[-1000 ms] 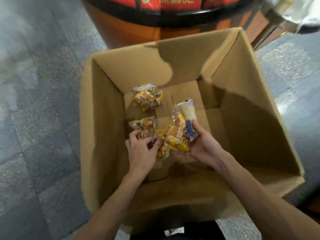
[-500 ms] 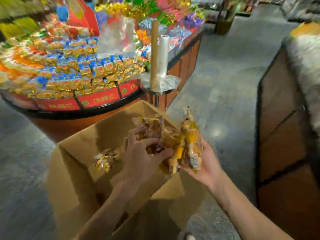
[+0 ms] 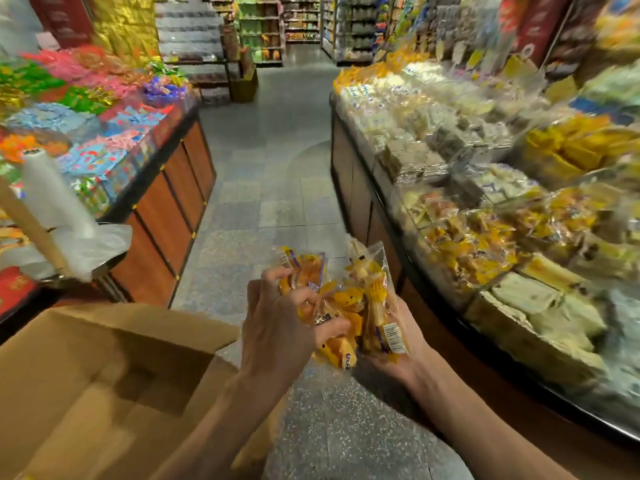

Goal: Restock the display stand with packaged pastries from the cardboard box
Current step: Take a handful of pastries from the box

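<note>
Packaged pastries (image 3: 349,306) are bunched in both your hands, held up over the grey speckled stone floor (image 3: 270,202) of a shop aisle. Your left hand (image 3: 277,334) has its fingers curled round the packs from the top and side. Your right hand (image 3: 398,358) is cupped under them and grips them from below. The packs are clear, crinkly plastic with yellow and orange print and soft golden buns inside. Two white barcode labels (image 3: 393,337) show on them, but the print is too blurry to read. The brown cardboard box (image 3: 104,341) stands open by your left arm, with its flaps up. The display stand (image 3: 358,199) is on your right, with dark wood sides and heaps of shiny wrapped cakes and buns on top, all blurred. Across the aisle is a wooden candy stand (image 3: 162,209) piled with bright sweets, with a white roll of plastic bags (image 3: 48,192) on a post. Tall shelves (image 3: 263,29) stand far down the aisle.
</note>
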